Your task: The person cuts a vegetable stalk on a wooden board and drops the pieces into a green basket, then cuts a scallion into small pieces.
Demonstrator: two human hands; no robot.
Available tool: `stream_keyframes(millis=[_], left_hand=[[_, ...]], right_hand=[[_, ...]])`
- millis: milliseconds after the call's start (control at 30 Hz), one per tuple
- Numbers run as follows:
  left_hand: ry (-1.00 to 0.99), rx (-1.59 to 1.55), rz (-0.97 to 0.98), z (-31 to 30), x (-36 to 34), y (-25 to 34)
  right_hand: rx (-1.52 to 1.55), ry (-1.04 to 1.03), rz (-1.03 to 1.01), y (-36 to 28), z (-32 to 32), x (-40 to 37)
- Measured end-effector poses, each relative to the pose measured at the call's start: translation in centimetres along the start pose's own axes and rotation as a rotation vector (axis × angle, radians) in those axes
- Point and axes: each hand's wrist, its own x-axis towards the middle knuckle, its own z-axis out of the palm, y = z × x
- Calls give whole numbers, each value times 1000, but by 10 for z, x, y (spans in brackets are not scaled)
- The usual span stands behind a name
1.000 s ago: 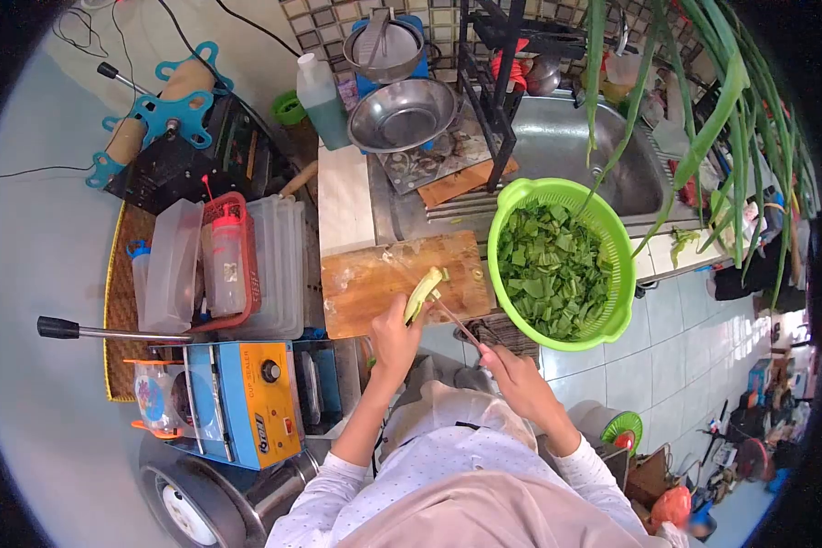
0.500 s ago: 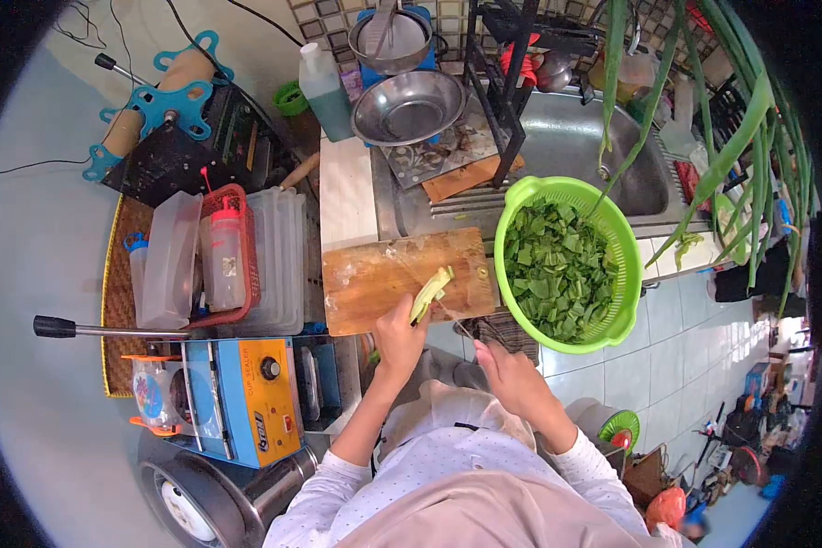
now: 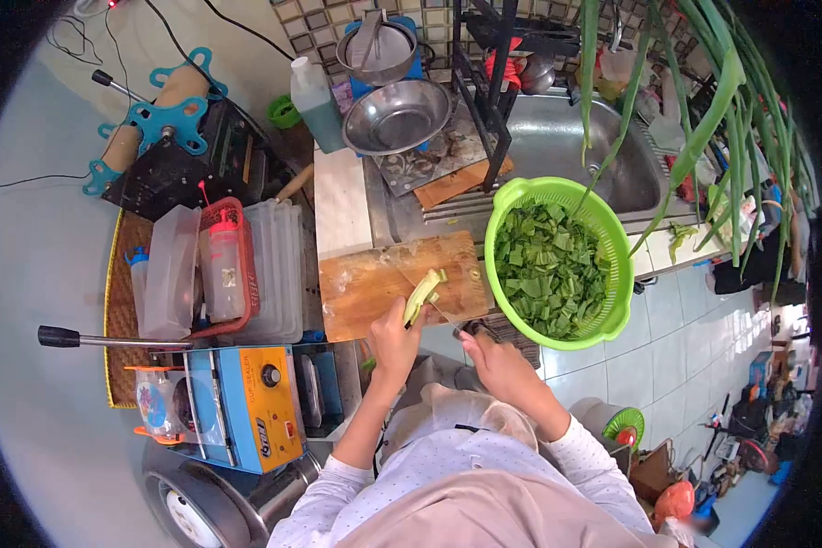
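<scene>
My left hand (image 3: pixel 393 336) holds a pale green vegetable stalk (image 3: pixel 422 294) against the near edge of a wooden cutting board (image 3: pixel 374 279). My right hand (image 3: pixel 493 358) grips a knife (image 3: pixel 444 316) whose thin blade points at the stalk's lower part. A small cut piece (image 3: pixel 474 273) lies on the board's right side. Right of the board stands a bright green colander (image 3: pixel 612 239) full of chopped green leaves (image 3: pixel 548 269).
Behind the board are a steel sink (image 3: pixel 575 151), a steel bowl (image 3: pixel 395 114), a green bottle (image 3: pixel 316 91) and a black rack (image 3: pixel 484 82). At the left are clear plastic containers (image 3: pixel 274 265), a red basket (image 3: pixel 228 260) and an orange-blue sealing machine (image 3: pixel 237 402). Long leaves (image 3: pixel 721 100) hang at the upper right.
My right hand has drawn the knife back toward me and a little left. The stalk stays in my left hand, sitting slightly lower on the board.
</scene>
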Motion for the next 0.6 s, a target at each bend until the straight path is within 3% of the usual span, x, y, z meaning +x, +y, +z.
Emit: stream_keyframes(millis=[400,600], left_hand=[[2,111,49,0,-5,2],[-33,110,91,-7,-11,5]], right_hand=[[50,66,-76,-12,10,22],[220,78,-62,8,1,1]])
